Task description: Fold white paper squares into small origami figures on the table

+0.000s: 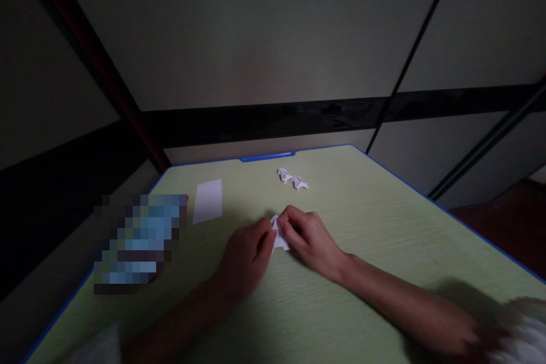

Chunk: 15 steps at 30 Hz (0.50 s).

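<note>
A small folded white paper figure [280, 239] is pinched between my two hands, low over the middle of the table. My left hand [247, 253] grips its left side with thumb and fingers. From the right, my right hand [307, 236] pinches the paper near its pointed top. Part of the paper is covered by my fingers. Beyond the hands, two similar folded paper figures, a left one [284, 175] and a right one [300, 182], lie close together.
A flat white sheet of paper [208, 201] lies left of centre. Farther left is a blurred-out bluish object [145, 239]. The pale table [384, 227] has a blue edge with a blue handle strip [268, 156] at the back. Cabinet panels [273, 40] stand right behind it.
</note>
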Tool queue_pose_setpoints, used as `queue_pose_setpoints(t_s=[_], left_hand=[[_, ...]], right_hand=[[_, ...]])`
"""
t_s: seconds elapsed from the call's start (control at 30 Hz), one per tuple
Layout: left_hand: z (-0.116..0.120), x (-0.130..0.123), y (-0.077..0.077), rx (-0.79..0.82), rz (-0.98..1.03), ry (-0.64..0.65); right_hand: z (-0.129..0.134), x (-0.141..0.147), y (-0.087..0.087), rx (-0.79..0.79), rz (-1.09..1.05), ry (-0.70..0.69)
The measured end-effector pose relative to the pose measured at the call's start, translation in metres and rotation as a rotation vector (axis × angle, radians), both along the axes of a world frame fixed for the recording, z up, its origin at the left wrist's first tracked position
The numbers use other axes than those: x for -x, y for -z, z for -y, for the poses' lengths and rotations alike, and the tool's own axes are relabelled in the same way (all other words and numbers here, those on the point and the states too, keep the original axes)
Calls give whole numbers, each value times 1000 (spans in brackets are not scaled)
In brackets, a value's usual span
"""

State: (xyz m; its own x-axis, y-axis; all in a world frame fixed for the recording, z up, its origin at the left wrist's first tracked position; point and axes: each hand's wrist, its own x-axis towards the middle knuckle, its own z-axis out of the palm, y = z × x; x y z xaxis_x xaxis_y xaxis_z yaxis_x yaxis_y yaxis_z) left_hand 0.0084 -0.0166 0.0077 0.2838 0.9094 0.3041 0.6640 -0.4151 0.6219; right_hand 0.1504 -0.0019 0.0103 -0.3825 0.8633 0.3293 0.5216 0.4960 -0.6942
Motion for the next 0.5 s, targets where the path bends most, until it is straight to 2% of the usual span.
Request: queue_pose_setpoints(t_s=[0.13, 0.27, 0.5], left_hand=[[-1, 0, -2, 26, 100, -84], [-2, 1, -2, 48, 167, -96], [-3, 2, 0, 72, 154, -102]], right_hand=[[0, 0, -1, 5, -13, -12], [-1, -1, -1, 16, 2, -41], [-3, -1, 0, 31, -39, -13]])
